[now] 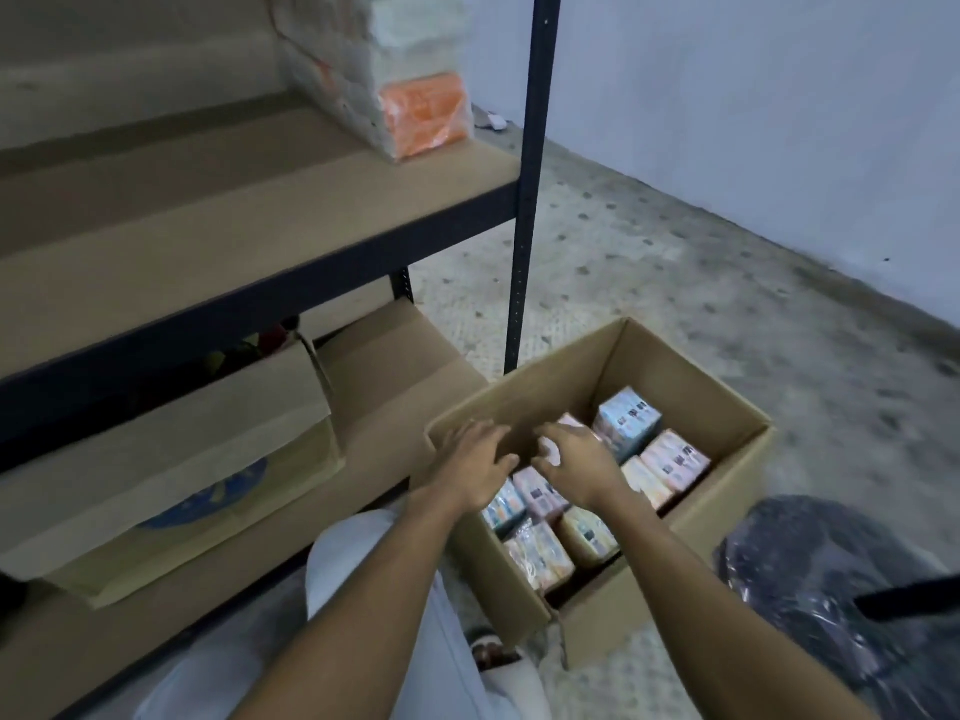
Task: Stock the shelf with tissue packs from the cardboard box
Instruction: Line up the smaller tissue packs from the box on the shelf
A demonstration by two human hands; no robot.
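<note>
An open cardboard box (727, 433) stands on the floor right of the shelf unit and holds several tissue packs (675, 462) in pastel wrappers. Both my hands reach into its left half. My left hand (475, 467) hovers with fingers spread over the packs near the box's left wall. My right hand (576, 457) curls its fingers around a pink and white pack (550, 452), whose lower part is hidden. The brown shelf board (234, 226) carries a stack of wrapped tissue packs (415, 96) at its far right end.
A dark metal upright (530, 200) rises between shelf and box. Under the shelf sit two closed cardboard boxes (208, 449). A black plastic bag (841, 589) lies at the lower right. My knee in light trousers (374, 589) is beside the box. A white wall stands behind.
</note>
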